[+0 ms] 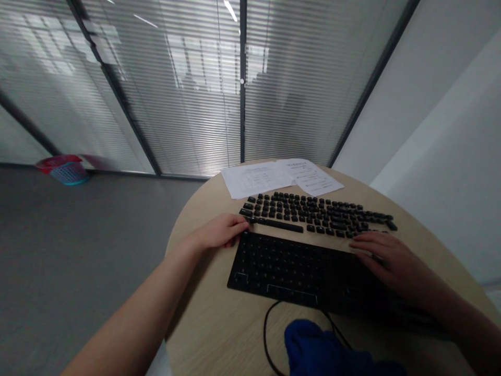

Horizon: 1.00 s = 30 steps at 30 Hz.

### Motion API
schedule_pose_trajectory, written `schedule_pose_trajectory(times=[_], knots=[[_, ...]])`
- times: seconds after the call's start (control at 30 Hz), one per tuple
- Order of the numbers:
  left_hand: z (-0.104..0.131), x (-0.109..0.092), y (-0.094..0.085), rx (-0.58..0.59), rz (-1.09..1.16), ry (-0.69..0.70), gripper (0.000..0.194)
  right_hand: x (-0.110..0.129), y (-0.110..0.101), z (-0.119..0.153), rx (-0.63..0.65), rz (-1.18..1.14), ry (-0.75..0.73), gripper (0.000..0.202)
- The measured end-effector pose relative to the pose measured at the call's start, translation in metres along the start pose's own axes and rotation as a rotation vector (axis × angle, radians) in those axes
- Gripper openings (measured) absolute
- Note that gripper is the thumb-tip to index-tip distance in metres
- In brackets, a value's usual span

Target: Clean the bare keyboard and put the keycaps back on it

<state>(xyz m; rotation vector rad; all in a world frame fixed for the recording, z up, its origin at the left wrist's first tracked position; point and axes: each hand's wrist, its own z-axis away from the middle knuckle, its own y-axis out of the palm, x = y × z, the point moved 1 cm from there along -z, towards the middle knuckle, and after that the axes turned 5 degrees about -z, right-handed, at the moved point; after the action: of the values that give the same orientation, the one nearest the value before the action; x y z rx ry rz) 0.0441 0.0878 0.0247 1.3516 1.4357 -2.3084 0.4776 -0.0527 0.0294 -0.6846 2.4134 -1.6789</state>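
A black keyboard base [282, 266] without keycaps lies slantwise on the table, with pale outlined slots along its near edge. Behind it, loose black keycaps [309, 208] are spread in rows, and a long spacebar [279, 225] lies in front of them. My left hand [223, 230] is at the left end of the rows, thumb and forefinger drawn together beside the keycaps; anything between the fingertips is too small to make out. Over the right part of the base lies my right hand [385, 256], fingers stretched towards the nearest keycaps, with no held object visible.
Printed papers [258, 178] lie at the far edge of the round wooden table [219, 324]. A black cable [266, 334] and blue cloth [321, 347] are at the near side. A red and blue basket [68, 169] stands on the floor by the blinds-covered glass wall.
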Motion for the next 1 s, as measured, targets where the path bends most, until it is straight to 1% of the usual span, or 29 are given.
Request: schedule_pose_trajectory(times=[0.1,0.2,0.27,0.33,0.37,0.47,0.57,0.67,0.83,1.0], knots=[[0.004,-0.001,0.0,-0.052,-0.071,0.084,0.034,0.021,-0.007,-0.041,-0.014,0.008,-0.09,0.03],[0.004,0.0,0.0,-0.09,-0.124,0.139,0.028,0.038,0.0,-0.101,0.041,-0.025,-0.131,0.028],[0.003,0.001,0.0,-0.105,-0.142,0.159,0.031,0.042,0.013,-0.145,0.063,-0.048,-0.082,0.026],[0.002,0.001,0.001,-0.123,-0.153,0.176,0.036,0.042,0.031,-0.186,0.098,-0.088,0.053,0.022],[0.002,0.001,0.001,-0.132,-0.157,0.184,0.038,0.041,0.04,-0.204,0.118,-0.119,0.137,0.021],[0.002,0.001,0.001,-0.145,-0.157,0.203,0.041,0.039,0.064,-0.244,0.123,-0.133,0.199,0.02],[0.002,0.002,0.001,-0.147,-0.146,0.209,0.044,0.037,0.083,-0.266,0.145,-0.134,0.203,0.018],[0.003,0.001,0.0,-0.148,-0.133,0.207,0.043,0.035,0.095,-0.278,0.181,-0.138,0.2,0.016],[0.004,0.001,-0.001,-0.136,-0.121,0.202,0.042,0.029,0.107,-0.285,0.225,-0.168,0.207,0.016],[0.005,0.0,-0.001,-0.131,-0.131,0.198,0.042,0.028,0.114,-0.285,0.229,-0.193,0.212,0.02]])
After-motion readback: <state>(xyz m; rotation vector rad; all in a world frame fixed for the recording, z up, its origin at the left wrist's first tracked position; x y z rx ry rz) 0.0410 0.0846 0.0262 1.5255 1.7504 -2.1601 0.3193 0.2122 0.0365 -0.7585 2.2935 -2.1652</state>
